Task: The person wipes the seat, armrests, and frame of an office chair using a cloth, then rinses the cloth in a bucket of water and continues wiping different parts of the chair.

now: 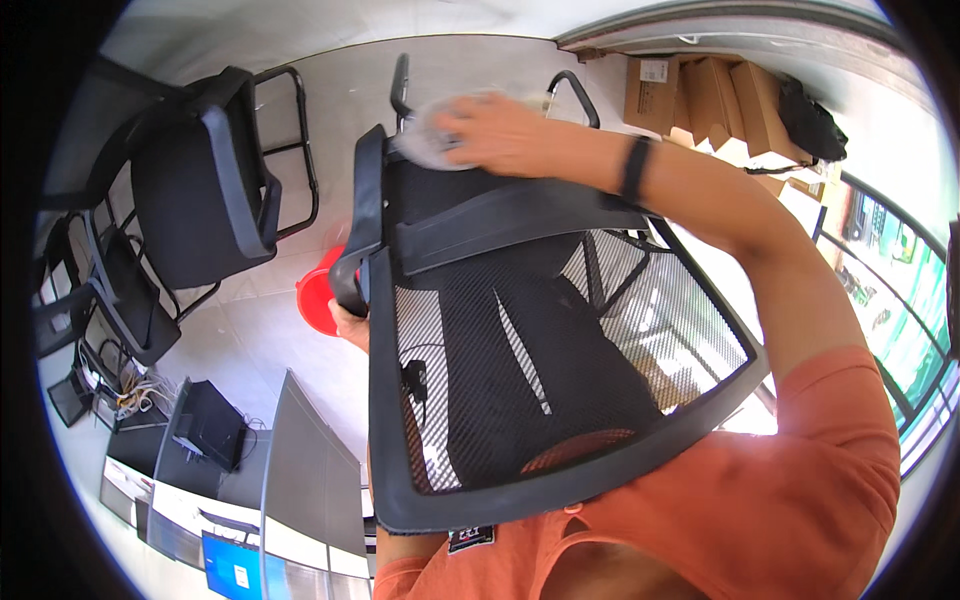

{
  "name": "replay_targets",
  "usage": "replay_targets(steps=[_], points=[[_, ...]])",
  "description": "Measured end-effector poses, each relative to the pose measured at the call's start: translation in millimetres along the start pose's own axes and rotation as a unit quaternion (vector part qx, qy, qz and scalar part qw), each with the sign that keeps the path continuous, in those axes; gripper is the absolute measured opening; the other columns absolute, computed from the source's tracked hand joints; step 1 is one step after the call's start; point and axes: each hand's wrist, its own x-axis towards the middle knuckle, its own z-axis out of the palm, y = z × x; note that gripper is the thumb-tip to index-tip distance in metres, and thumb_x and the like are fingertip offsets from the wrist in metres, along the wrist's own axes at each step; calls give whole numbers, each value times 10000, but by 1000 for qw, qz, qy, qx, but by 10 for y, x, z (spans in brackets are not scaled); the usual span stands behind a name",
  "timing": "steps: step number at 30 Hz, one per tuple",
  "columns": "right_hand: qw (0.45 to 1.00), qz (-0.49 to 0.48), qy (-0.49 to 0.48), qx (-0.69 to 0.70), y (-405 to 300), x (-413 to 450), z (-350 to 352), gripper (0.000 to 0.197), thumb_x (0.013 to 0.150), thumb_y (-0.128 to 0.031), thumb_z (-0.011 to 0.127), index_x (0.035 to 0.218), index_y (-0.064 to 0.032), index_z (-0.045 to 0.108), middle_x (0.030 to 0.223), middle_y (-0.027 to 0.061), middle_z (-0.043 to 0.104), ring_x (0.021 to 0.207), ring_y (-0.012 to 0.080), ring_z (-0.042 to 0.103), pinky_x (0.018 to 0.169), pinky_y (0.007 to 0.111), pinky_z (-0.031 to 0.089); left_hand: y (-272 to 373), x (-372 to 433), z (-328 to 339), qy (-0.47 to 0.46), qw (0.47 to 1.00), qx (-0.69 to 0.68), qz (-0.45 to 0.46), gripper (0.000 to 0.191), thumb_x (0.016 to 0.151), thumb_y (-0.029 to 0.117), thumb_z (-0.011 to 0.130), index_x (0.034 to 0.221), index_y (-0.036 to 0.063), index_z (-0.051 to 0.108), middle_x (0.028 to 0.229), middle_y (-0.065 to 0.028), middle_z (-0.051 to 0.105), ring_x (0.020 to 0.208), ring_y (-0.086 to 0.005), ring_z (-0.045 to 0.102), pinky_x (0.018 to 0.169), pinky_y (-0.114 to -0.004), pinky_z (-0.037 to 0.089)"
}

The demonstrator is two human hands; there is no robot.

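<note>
A black mesh-back office chair stands right before me, its backrest frame nearest my chest. My left hand grips the end of the chair's left armrest, with most of the hand hidden behind the backrest. Over the far part of the seat, my right hand presses a pale grey cloth. Both cloth and fingers are blurred. A red bucket is on the floor just beyond my left hand, partly covered by the armrest.
More black chairs stand at the left on the tiled floor. Desk partitions, a monitor and tangled cables are at the lower left. Cardboard boxes bearing a black bag sit by the wall at the upper right.
</note>
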Motion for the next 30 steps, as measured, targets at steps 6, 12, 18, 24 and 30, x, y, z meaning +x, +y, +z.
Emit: replay_targets(steps=[6, 12, 18, 24, 30], points=[[999, 25, -24, -14, -291, 414, 175, 224, 747, -213, 688, 965, -183, 732, 1241, 88, 504, 1230, 317, 462, 788, 528, 515, 86, -74, 58, -10, 989, -135, -59, 275, 834, 98, 744, 1027, 34, 558, 915, -48, 637, 827, -137, 596, 763, -280, 484], [980, 88, -134, 116, 217, -1115, -45, 313, 734, -36, 660, 986, -199, 747, 1356, 89, 467, 1225, 320, 505, 877, 436, 548, -186, -107, -44, -41, 991, -120, -31, 285, 896, 161, 695, 1098, 26, 546, 1054, -122, 677, 891, -203, 649, 790, -313, 515], [822, 371, -261, 344, 822, -1440, -104, 285, 783, -45, 583, 1014, -97, 740, 972, 130, 633, 956, 257, 637, 802, 390, 518, -169, -93, -48, -4, 1000, -5, -1, 277, 822, 85, 740, 1018, 21, 556, 975, -86, 671, 853, -140, 623, 766, -283, 511], [946, 136, -14, 294, 664, 630, 67, 390, 831, -18, 538, 1186, -81, 688, 1152, 153, 579, 1019, 293, 617, 892, 393, 509, -203, -154, -110, -1, 996, -85, -29, 314, 886, 167, 719, 1124, 10, 587, 1058, -142, 687, 929, -215, 667, 812, -312, 525], [957, 75, -102, 261, 538, 875, 879, 460, 817, 23, 564, 1196, -196, 705, 1391, 132, 489, 1170, 370, 542, 991, 442, 458, -65, -179, -148, -1, 999, -19, -38, 397, 845, 212, 762, 1148, 22, 589, 1052, -143, 683, 929, -234, 658, 865, -338, 508]])
